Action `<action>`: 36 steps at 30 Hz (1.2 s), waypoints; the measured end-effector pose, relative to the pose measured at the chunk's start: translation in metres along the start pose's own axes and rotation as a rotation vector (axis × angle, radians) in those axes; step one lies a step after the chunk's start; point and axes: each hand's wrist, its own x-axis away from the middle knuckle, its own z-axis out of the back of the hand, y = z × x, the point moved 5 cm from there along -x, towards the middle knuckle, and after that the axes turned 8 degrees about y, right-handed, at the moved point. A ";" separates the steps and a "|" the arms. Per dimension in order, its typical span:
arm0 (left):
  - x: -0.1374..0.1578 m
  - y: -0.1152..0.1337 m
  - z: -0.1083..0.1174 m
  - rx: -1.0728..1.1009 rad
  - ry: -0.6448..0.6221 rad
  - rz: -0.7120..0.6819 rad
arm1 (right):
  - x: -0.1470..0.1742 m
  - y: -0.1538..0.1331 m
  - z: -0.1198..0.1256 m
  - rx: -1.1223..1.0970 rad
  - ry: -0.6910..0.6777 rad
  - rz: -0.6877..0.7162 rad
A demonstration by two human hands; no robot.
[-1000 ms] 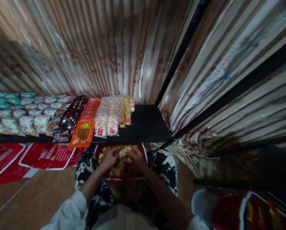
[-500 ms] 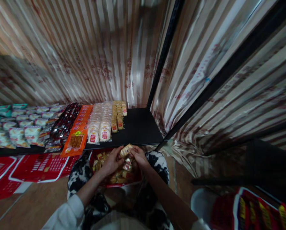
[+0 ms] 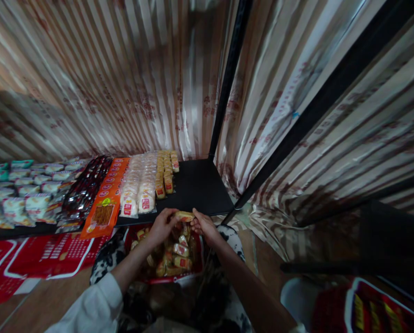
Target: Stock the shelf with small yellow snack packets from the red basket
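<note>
1. Just below the frame's centre, a small yellow packet (image 3: 184, 215) is pinched by its ends between the left hand (image 3: 162, 227) and the right hand (image 3: 204, 226), fingers close together.
2. Under the hands, a red-rimmed container (image 3: 202, 261) holds loose yellow packets (image 3: 181, 250); the left hand and forearm hide part of its contents.
3. Just above the hands in the frame, the black shelf (image 3: 200, 185) ends at the right in a bare stretch.
4. Left of that stretch stand rows of yellow packets (image 3: 163, 173), then white packets (image 3: 137, 185), an orange packet (image 3: 105, 201), dark glossy packets (image 3: 85, 189) and, toward the left edge, white-and-teal packets (image 3: 23, 189).
5. A black post (image 3: 228, 78) rises behind the shelf's far right corner; a slanting black bar (image 3: 297, 134) passes its near right corner, flanking the bare stretch.
6. Striped curtain (image 3: 141, 78) fills the upper frame.
7. Red bags (image 3: 54, 254) lie lower left; another red bag (image 3: 376, 310) sits lower right, beside a pale rounded object (image 3: 297, 296) I cannot identify.
</note>
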 end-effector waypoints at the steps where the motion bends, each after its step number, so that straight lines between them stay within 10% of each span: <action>1: -0.004 -0.003 -0.002 0.083 0.005 0.083 | -0.001 -0.003 0.001 0.002 -0.005 -0.025; 14: -0.015 0.001 -0.047 1.171 0.304 0.758 | -0.014 -0.028 -0.012 -0.193 -0.002 0.191; 27: -0.071 -0.008 -0.068 1.039 0.404 0.876 | -0.100 -0.083 -0.027 0.238 0.132 0.602; 36: -0.117 0.007 -0.073 1.099 0.352 0.618 | -0.156 -0.115 -0.063 0.743 0.186 0.759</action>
